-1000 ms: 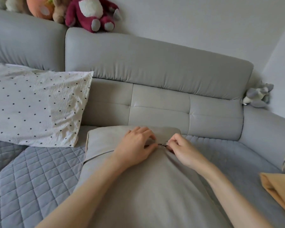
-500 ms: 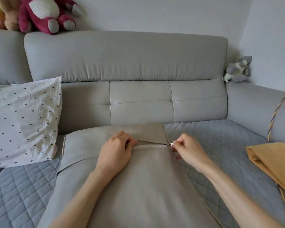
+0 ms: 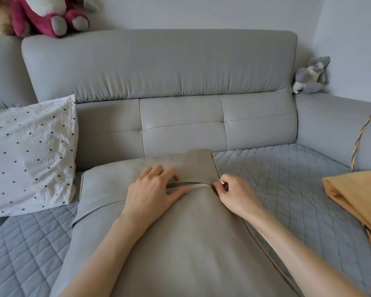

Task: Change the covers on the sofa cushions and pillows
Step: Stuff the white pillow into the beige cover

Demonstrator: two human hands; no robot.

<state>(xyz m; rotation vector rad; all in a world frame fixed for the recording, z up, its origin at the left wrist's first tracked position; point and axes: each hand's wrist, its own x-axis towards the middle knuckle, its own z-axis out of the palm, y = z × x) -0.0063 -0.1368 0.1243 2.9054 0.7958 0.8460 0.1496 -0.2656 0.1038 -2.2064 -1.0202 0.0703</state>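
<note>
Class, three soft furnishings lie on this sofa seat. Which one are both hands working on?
The beige cushion in the middle: the left hand presses it while the right hand pinches its zipper pull; the dotted pillow and orange cover lie untouched.

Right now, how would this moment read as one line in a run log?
step: zipping cushion cover | left hand: flat on beige cushion, beside zip | right hand: pinching zip pull at cushion's right edge | nearby: dotted pillow, orange cloth

Soft even daylight, faint shadows, no glare; wide-angle bending at edges, mostly sharp.
</note>
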